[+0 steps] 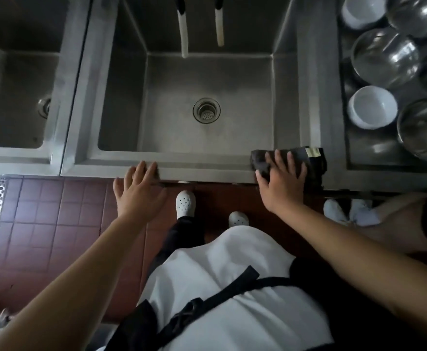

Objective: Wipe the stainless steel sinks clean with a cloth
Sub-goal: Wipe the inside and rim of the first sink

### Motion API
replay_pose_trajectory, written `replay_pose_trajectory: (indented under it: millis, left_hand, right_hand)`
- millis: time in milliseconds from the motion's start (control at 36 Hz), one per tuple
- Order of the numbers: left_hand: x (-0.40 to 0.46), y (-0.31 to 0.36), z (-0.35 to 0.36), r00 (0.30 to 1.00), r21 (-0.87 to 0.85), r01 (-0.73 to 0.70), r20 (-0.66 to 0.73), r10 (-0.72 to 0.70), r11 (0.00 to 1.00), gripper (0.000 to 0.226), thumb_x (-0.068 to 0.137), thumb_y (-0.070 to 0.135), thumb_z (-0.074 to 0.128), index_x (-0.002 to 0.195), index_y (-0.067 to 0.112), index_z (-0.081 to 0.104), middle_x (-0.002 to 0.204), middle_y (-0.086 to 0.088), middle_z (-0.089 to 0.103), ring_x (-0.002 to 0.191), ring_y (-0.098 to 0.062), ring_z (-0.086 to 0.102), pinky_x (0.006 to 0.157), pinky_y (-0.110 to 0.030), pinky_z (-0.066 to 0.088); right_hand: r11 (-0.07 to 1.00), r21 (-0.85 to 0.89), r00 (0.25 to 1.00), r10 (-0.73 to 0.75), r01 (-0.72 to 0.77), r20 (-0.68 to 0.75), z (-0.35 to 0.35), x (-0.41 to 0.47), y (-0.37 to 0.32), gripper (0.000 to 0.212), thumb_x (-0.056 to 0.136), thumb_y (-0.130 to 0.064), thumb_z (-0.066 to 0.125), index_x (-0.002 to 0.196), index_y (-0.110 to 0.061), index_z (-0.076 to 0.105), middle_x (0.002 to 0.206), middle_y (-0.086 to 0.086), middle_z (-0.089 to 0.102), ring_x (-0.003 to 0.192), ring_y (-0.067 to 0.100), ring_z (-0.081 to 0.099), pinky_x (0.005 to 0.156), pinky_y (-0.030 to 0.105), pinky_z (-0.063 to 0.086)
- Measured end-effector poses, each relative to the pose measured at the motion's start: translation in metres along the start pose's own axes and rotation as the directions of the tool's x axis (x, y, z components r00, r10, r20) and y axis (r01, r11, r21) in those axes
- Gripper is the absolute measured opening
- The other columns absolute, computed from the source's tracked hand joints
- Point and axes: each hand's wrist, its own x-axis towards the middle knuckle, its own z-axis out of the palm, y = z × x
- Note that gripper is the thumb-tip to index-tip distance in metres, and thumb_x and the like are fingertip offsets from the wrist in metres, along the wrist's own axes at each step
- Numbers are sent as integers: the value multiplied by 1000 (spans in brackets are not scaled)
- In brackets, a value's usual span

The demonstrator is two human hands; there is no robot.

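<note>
the dark, crumpled cloth (289,160) with a pale tag lies on the front right corner of the middle sink (207,171) rim, pressed flat under the right hand (282,182), fingers spread. the left hand (139,193) rests open-fingered on the front edge. steel bowls (387,55) and white bowls (371,106) crowd the right basin; two hoses (183,31) hang at the back edge.

The right hand (282,182) presses flat, fingers spread, on a dark folded cloth (289,162) at the front right corner of the square stainless steel sink (121,158). The left hand (139,192) rests its straight fingertips on the sink's front rim. Shiny steel bowls (385,58) and white ceramic bowls (371,106) sit to the right.
</note>
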Motion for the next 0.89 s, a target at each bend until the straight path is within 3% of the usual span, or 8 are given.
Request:
replay_pose_trajectory:
  millis: [222,361,528,611,694,750,806,889]
  left_hand:
    - [20,-15,-20,993,-43,-111,-42,109,993,48,93,37,59,140,30,53,148,1,49,147,-26,27,121,-53,5]
    - [26,-52,-38,964,-181,-82,-263,32,980,25,87,30,55,99,20,74,109,0,73,123,-29,56,115,-57,23]
    - [47,-122,-57,950,-289,52,-282,-137,956,43,89,12,63,132,18,61,143,-3,55,138,-29,41,116,-49,23]
    - [56,-148,-66,945,-347,62,-282,-167,936,50,87,13,61,137,18,58,148,-2,52,141,-28,38,117,-51,23]
    - [64,-163,-72,940,-405,52,-288,-182,913,49,88,12,61,137,18,58,148,-1,52,142,-27,37,117,-52,24]
    - [68,-166,-72,942,-437,37,-286,-178,899,50,89,7,62,138,17,58,149,-1,51,143,-26,36,118,-52,24]
    - [71,-166,-69,946,-457,7,-285,-154,890,51,89,4,61,138,16,58,149,-3,51,143,-27,36,118,-52,24]
    - [74,-157,-67,958,-457,-34,-269,-101,889,49,87,3,60,136,12,60,146,-5,54,141,-31,37,118,-53,24]
  right_hand:
    - [992,5,991,-129,129,-30,16,-1,-80,62,101,-51,37,157,-24,32,166,3,24,154,30,12,121,58,1]
    - [947,57,946,-320,318,44,34,11,-175,66,97,-51,47,156,-24,33,166,1,25,155,30,10,120,59,0]
    - [815,64,789,-575,576,216,47,41,-295,69,99,-55,38,160,-30,17,169,-4,9,156,24,-2,121,58,-4]
    - [768,128,692,-625,627,361,44,66,-346,66,101,-60,31,160,-33,15,169,-8,3,156,21,-3,122,58,-2]
    - [788,227,693,-612,572,380,35,86,-371,63,99,-65,33,154,-34,32,166,-7,23,151,22,25,119,50,23]
    - [833,336,741,-548,440,388,29,95,-367,57,97,-67,38,144,-36,47,151,-4,50,132,26,52,97,38,45]
    - [869,414,767,-456,273,452,25,103,-355,57,94,-70,41,135,-33,57,131,4,65,115,29,62,84,34,49]
    - [897,435,795,-322,82,514,18,114,-332,65,91,-72,45,132,-25,62,127,8,67,114,29,62,95,36,49]
